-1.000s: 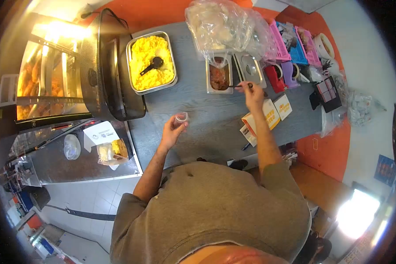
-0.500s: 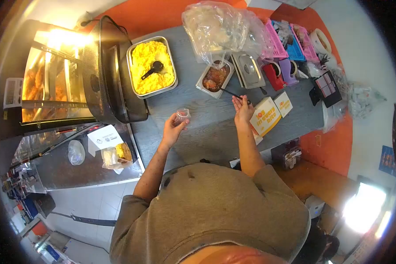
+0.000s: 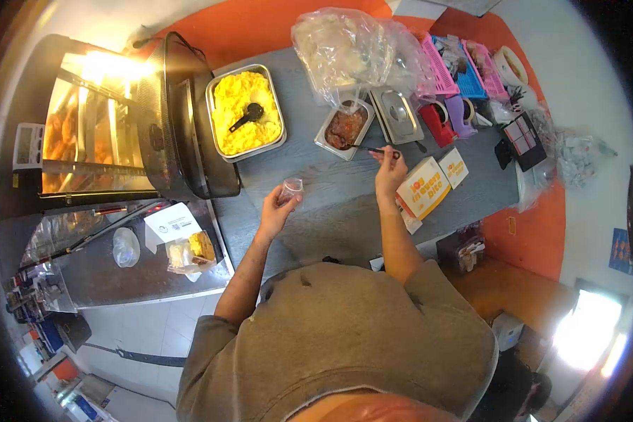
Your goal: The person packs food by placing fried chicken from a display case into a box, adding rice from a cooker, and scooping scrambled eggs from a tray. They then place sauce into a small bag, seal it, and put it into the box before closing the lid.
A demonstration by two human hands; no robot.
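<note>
My left hand (image 3: 278,209) is closed around a small clear plastic cup (image 3: 292,186) above the grey counter. My right hand (image 3: 390,177) grips the black handle of a spoon (image 3: 381,150). The spoon's far end reaches into a metal pan of chunky red-brown sauce (image 3: 345,129), and its bowl is hidden there. Beside that pan lies a metal lid (image 3: 399,112). A larger metal tray of yellow rice (image 3: 233,91) stands at the upper left, with a black scoop (image 3: 247,116) resting on the rice.
A lit food warmer (image 3: 95,133) is at the left. Printed cartons (image 3: 423,188) lie right of my right hand. Plastic bags (image 3: 352,49) and coloured baskets (image 3: 439,67) line the back. A filled food box (image 3: 190,250) sits on the lower left surface.
My right hand's fingers have closed more firmly on the spoon handle, and the spoon has shifted in the sauce. The left hand still holds the cup in nearly the same place.
</note>
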